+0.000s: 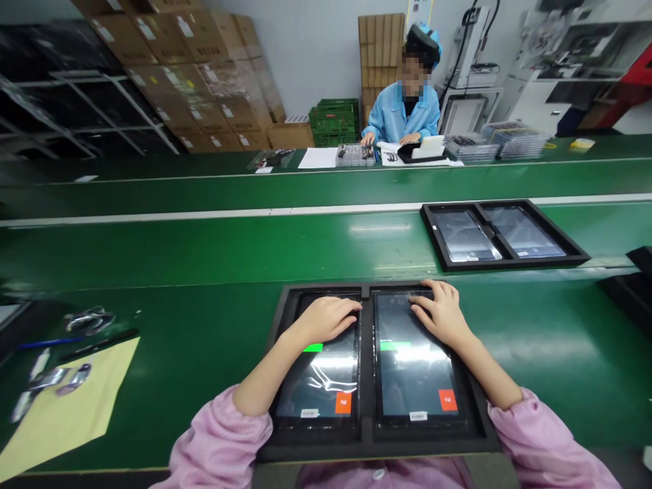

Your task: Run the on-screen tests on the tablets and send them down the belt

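Well, in the head view, our left hand, loosely bent and grasping nothing, lies over the left tablet, lower centre. Our right hand, fingers spread, empty too, reaches over the right tablet. Both tablets sit in our black tray; a second tray lies upper right.

The left hand and its forearm cover part of the left tablet, including some of its green bar. The right hand hides the upper right corner of the right tablet. Print on both white labels is too small to read. The picture's edge cuts off the yellow paper and both pink sleeves. The far bench hides the lower body of the person opposite.
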`<state>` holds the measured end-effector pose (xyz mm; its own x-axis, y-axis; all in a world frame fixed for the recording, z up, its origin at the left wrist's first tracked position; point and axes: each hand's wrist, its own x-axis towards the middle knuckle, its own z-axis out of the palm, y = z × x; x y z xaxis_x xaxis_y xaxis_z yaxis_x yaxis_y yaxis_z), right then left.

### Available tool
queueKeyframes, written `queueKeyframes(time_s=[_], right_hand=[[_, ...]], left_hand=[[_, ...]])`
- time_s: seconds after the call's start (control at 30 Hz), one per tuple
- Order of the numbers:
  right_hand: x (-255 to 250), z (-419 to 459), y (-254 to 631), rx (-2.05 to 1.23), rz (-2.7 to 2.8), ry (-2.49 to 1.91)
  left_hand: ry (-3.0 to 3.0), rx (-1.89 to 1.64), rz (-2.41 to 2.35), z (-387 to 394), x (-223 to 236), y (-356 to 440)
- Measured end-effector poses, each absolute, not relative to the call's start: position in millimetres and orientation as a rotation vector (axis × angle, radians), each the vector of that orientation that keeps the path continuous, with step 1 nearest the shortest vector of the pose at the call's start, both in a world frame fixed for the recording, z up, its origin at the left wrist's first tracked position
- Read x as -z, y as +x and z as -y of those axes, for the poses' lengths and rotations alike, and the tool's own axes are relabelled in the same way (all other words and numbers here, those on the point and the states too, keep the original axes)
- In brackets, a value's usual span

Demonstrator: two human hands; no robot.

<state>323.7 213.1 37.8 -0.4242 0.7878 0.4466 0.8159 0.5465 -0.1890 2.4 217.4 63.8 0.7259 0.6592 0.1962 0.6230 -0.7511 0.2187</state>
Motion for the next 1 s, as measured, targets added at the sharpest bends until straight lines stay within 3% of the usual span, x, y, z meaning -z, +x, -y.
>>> queueKeyframes(time_s=[0.5,0.67,1.0], right_hand=[[-35,-214,327,-0.219,2.045,-1.398],[-32,-215,327,-0.164,1.842,-1.590],[-40,-215,324,-0.111,1.933,-1.741]], left_hand=[[2.880,-0.474,-1.038,-217,-64,-6],[2.783,-0.653,-1.343,-220,-64,-11],[2.534,-0.528,-1.582,-222,-67,-10]])
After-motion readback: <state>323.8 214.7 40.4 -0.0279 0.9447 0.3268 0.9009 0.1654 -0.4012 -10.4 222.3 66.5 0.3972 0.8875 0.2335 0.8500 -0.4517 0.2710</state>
